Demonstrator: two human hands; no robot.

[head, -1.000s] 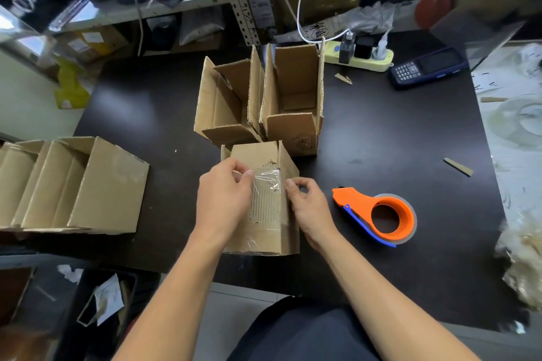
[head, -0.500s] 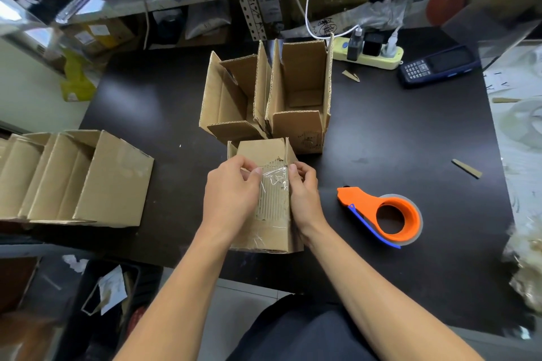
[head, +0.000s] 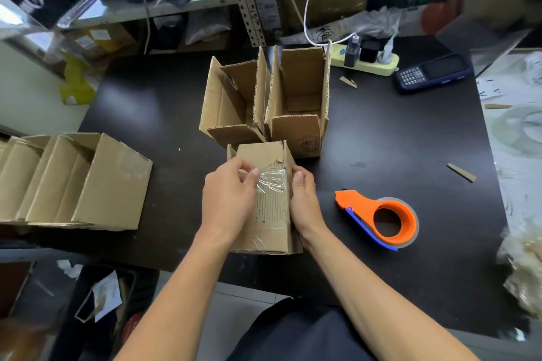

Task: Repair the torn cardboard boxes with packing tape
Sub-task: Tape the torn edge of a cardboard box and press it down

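On the dark tabletop (head: 381,141), two open cardboard boxes (head: 264,102) stand side by side, just behind the torn cardboard box (head: 264,231) and touching its far end. To the left, at the tabletop edge, a row of more cardboard boxes (head: 73,182) lies on its side; I cannot count them exactly. An orange tape dispenser (head: 381,220) with a clear roll lies to the right of the torn box, near the right hand (head: 305,205), its cutter end pointing to the far left. Farther back there are a yellow power strip (head: 366,63) with plugs and a dark blue handheld scanner (head: 431,73). Two small cardboard scraps (head: 461,172) lie on the tabletop.

The torn box is at the near middle of the tabletop, its long axis running from the person toward the two open boxes. Its upper face shows bare corrugated ribs, and a strip of clear tape (head: 271,182) lies across it.

The left hand (head: 228,199) pinches the left end of the tape with curled fingers (head: 249,171). The right hand holds the right side of the box, its fingers curled around the edge.
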